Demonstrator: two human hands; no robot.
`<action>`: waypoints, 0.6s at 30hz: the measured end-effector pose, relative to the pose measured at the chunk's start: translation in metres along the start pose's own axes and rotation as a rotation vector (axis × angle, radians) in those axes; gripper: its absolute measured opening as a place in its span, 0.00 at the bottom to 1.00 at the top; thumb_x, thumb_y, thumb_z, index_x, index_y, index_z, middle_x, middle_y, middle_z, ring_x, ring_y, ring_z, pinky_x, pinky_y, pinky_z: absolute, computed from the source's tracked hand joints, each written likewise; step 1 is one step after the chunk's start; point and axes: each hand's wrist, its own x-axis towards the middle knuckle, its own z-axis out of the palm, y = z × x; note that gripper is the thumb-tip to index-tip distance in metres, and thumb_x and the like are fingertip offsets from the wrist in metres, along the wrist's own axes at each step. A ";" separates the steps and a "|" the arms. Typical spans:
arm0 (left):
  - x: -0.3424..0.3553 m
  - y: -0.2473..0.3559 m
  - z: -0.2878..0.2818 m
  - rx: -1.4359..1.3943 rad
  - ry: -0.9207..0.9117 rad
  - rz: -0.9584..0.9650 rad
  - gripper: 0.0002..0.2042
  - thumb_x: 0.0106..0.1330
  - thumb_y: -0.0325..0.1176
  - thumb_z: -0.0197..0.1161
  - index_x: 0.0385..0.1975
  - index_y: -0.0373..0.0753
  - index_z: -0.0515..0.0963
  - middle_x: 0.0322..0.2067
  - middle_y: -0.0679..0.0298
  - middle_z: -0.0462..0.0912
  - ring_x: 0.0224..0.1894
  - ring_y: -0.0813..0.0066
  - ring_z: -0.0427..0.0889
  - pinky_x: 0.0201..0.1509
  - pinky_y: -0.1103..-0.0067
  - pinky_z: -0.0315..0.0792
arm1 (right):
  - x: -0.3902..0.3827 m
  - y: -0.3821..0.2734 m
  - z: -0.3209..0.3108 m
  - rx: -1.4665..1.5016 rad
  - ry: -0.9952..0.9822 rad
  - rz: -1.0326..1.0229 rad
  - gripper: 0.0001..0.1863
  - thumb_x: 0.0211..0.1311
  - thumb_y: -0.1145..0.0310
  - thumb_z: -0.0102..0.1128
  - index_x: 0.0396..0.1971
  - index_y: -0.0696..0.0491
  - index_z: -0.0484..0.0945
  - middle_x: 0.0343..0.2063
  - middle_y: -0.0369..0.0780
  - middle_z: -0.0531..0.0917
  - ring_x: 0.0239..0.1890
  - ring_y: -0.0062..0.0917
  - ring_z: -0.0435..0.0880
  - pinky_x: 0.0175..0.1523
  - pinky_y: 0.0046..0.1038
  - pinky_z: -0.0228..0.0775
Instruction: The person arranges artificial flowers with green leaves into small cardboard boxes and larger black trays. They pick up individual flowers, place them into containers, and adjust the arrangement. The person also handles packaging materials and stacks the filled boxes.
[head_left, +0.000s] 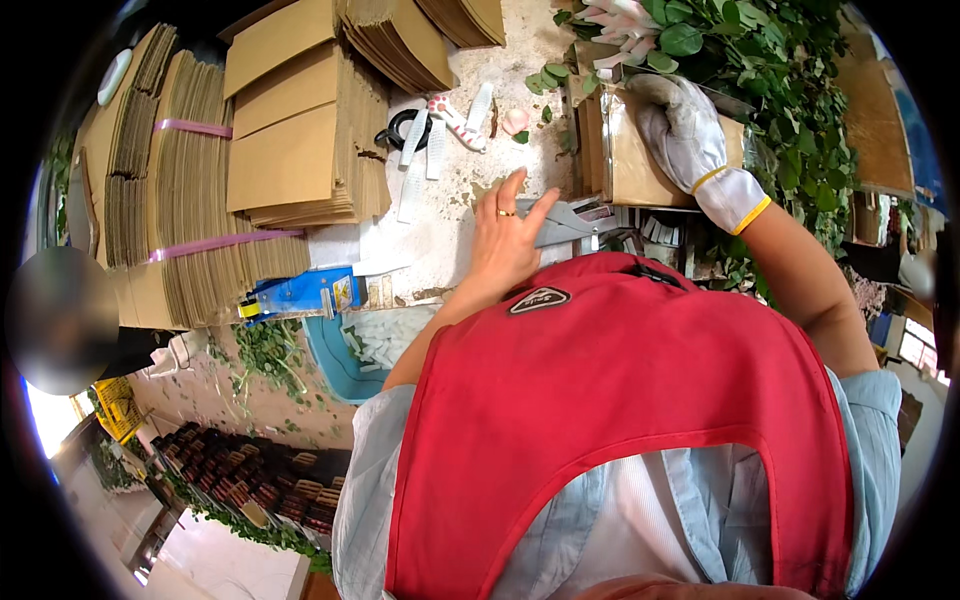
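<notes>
"Head view: where are your hands?"

"Your right hand [690, 150], in a white glove with a yellow-edged cuff, lies over a tan, rectangular board with a glossy clear covering [628, 172], at the right of the scuffed white tabletop [525, 60] — perhaps to steady it. Whether the fingers grasp it, I cannot tell."

"And your left?"

"Your bare left hand [505, 238] is empty, fingers apart, just beside a smooth grey object [565, 224], so it looks free to pick things up."

"Why the piles on your left?"

"Those brown, folded cardboard stacks [285, 172] stand within reach, likely for convenience; shiny pink straps [225, 245] circle some — presumably keeping them bundled."
</notes>
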 end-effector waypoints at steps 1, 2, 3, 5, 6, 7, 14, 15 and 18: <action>0.001 0.000 0.000 -0.057 -0.152 -0.105 0.33 0.52 0.26 0.65 0.64 0.45 0.73 0.55 0.51 0.76 0.60 0.52 0.73 0.68 0.53 0.63 | 0.000 0.000 0.000 0.005 0.002 -0.002 0.12 0.61 0.74 0.67 0.44 0.48 0.82 0.39 0.44 0.85 0.42 0.46 0.83 0.47 0.43 0.75; 0.003 0.001 0.000 -0.107 -0.277 -0.221 0.32 0.53 0.27 0.64 0.64 0.45 0.73 0.54 0.52 0.77 0.59 0.52 0.74 0.69 0.53 0.63 | -0.001 0.000 -0.001 0.014 0.002 0.005 0.12 0.60 0.74 0.67 0.44 0.48 0.82 0.39 0.43 0.85 0.42 0.46 0.83 0.47 0.43 0.75; 0.005 0.001 -0.001 -0.116 -0.359 -0.241 0.31 0.55 0.27 0.63 0.65 0.45 0.73 0.53 0.52 0.77 0.59 0.53 0.75 0.69 0.52 0.62 | -0.002 0.000 -0.001 -0.005 -0.001 0.014 0.12 0.60 0.73 0.67 0.44 0.47 0.82 0.39 0.42 0.86 0.41 0.45 0.83 0.47 0.42 0.75; 0.013 0.002 -0.010 -0.135 -0.486 -0.291 0.29 0.60 0.27 0.61 0.66 0.46 0.73 0.51 0.52 0.79 0.58 0.54 0.76 0.71 0.52 0.61 | -0.003 0.000 -0.001 -0.002 0.012 0.008 0.13 0.60 0.73 0.68 0.45 0.47 0.82 0.41 0.41 0.86 0.44 0.43 0.83 0.51 0.42 0.74; 0.019 0.001 -0.017 0.004 -0.383 -0.148 0.28 0.59 0.26 0.61 0.64 0.46 0.74 0.51 0.53 0.79 0.59 0.55 0.76 0.72 0.53 0.60 | -0.003 0.000 -0.002 -0.013 0.009 0.021 0.14 0.60 0.73 0.68 0.46 0.47 0.82 0.41 0.41 0.86 0.45 0.43 0.83 0.52 0.42 0.74; 0.025 -0.001 -0.027 0.126 -0.300 0.006 0.28 0.58 0.24 0.62 0.62 0.46 0.75 0.50 0.53 0.78 0.59 0.55 0.75 0.74 0.54 0.59 | -0.004 0.000 -0.001 0.023 -0.030 0.057 0.14 0.60 0.73 0.67 0.46 0.47 0.82 0.42 0.41 0.85 0.47 0.42 0.82 0.54 0.42 0.73; 0.120 -0.039 -0.073 0.513 -0.102 0.064 0.25 0.54 0.20 0.63 0.56 0.39 0.77 0.46 0.52 0.78 0.50 0.53 0.74 0.63 0.61 0.67 | -0.001 0.000 -0.002 0.036 -0.045 0.081 0.17 0.57 0.74 0.67 0.48 0.47 0.81 0.44 0.45 0.84 0.47 0.46 0.82 0.54 0.45 0.72; 0.137 -0.045 -0.069 0.439 -0.100 0.064 0.28 0.51 0.19 0.65 0.56 0.40 0.77 0.49 0.52 0.77 0.53 0.52 0.73 0.64 0.60 0.66 | 0.000 0.001 -0.003 0.062 -0.039 0.060 0.18 0.56 0.75 0.67 0.48 0.47 0.82 0.43 0.44 0.84 0.46 0.46 0.82 0.52 0.45 0.73; 0.170 -0.056 -0.058 0.240 -0.166 0.108 0.33 0.46 0.17 0.67 0.58 0.43 0.77 0.59 0.51 0.73 0.62 0.48 0.70 0.69 0.59 0.65 | 0.001 0.001 -0.006 0.058 -0.102 0.100 0.19 0.55 0.76 0.67 0.48 0.47 0.82 0.43 0.44 0.84 0.45 0.46 0.82 0.51 0.45 0.72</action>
